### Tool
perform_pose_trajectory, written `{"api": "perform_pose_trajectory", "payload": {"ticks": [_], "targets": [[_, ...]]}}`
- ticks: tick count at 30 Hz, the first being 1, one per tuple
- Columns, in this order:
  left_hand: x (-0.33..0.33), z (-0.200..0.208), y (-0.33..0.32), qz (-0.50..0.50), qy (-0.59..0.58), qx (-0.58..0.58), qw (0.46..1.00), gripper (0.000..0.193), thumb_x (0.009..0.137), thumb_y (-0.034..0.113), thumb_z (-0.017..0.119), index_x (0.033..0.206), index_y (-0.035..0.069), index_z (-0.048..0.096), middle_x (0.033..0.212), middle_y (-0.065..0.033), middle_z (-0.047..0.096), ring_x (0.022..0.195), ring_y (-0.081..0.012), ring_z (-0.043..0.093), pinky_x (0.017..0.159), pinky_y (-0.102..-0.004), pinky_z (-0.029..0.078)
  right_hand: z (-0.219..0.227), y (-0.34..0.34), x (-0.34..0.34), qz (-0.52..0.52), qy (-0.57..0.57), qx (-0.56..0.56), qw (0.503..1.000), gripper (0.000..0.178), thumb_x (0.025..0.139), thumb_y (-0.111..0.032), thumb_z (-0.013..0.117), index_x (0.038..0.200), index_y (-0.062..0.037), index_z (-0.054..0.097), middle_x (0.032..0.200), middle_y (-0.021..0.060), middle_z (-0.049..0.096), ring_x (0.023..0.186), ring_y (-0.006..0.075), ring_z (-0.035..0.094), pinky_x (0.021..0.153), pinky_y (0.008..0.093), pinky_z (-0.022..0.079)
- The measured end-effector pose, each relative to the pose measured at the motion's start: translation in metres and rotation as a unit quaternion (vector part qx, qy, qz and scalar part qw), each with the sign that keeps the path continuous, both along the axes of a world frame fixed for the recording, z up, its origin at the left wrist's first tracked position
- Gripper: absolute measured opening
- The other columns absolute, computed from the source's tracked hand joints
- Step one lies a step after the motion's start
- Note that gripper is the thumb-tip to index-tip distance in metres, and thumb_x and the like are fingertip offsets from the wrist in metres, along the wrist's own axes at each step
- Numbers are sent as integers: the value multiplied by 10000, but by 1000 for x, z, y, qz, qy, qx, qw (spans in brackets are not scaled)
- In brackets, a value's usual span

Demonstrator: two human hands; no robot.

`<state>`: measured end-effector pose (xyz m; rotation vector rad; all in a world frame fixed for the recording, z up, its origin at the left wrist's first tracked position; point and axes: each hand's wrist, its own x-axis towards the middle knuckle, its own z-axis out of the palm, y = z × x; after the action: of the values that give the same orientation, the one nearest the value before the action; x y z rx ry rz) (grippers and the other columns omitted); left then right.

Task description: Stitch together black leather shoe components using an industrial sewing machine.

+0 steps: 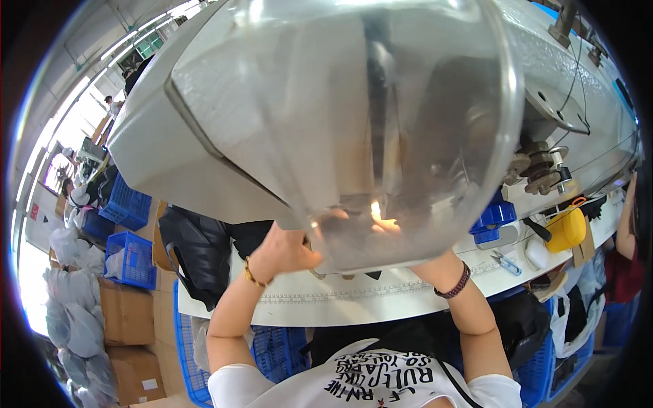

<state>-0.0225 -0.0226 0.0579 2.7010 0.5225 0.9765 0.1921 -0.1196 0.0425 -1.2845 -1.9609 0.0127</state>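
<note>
The person's left hand (287, 250) sits over the left half of the bench (292, 311), back from its near edge, thumb pointing toward the right. Its fingers pass behind the sewing machine (194, 163) and a clear shield (398, 129), so whether they grip anything cannot be told. The right hand (439, 268) reaches in from the near edge, farther right; its fingers show only blurred through the shield, and whether they are closed on something cannot be told either. Between the hands, under the shield's lower rim, a small dark pointed piece (372, 275) lies on the bench, too little of it visible to identify. Black material (248, 239) lies just beside the left hand, and a black bundle (197, 255) hangs over the bench's left end. A printed ruler scale (367, 294) follows the near edge. Toward the right end, blue-handled snips (507, 264) lie near that edge, with a yellow container (568, 230) farther back. A blue basket (194, 360) stands below the near edge, by the left corner.
</note>
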Motion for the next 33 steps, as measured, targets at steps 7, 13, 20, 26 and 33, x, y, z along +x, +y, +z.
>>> {"api": "perform_pose_trajectory", "payload": {"ticks": [7,13,20,26,33], "targets": [[8,-29,-4,86,10,-33,996,631,546,201,750,1092,13,494,1073,-169,493,977,-292,491,838,-373,418,11,-26,-54,-54,-42,86,994,349,690,-144,608,1039,-141,615,820,17,563,700,186,503,657,391,431],[28,-22,-55,178,28,184,966,609,480,154,742,1034,1,537,1087,-152,507,1005,-323,491,840,-376,405,-8,9,3,-5,93,-7,996,329,703,-81,569,1023,-128,629,951,76,617,858,226,590,717,331,482],[38,-14,-66,191,-9,179,965,531,490,194,659,987,17,613,1040,-90,560,961,-234,517,722,-324,394,-26,25,26,13,-25,29,999,354,775,-64,537,1120,-138,571,1102,85,587,966,240,582,803,346,484],[45,-20,-70,220,-12,197,955,481,487,231,712,914,29,618,986,-76,567,925,-228,534,726,-323,398,-19,30,32,57,11,15,998,345,788,-133,570,1132,-154,570,1119,76,585,1012,243,564,830,349,472],[57,-15,-72,220,-34,225,949,416,464,233,752,773,15,576,881,-88,559,843,-234,555,655,-306,427,-21,39,40,229,241,-127,935,361,866,-124,451,1218,-45,454,1195,135,522,1076,261,526,920,376,432]]}}
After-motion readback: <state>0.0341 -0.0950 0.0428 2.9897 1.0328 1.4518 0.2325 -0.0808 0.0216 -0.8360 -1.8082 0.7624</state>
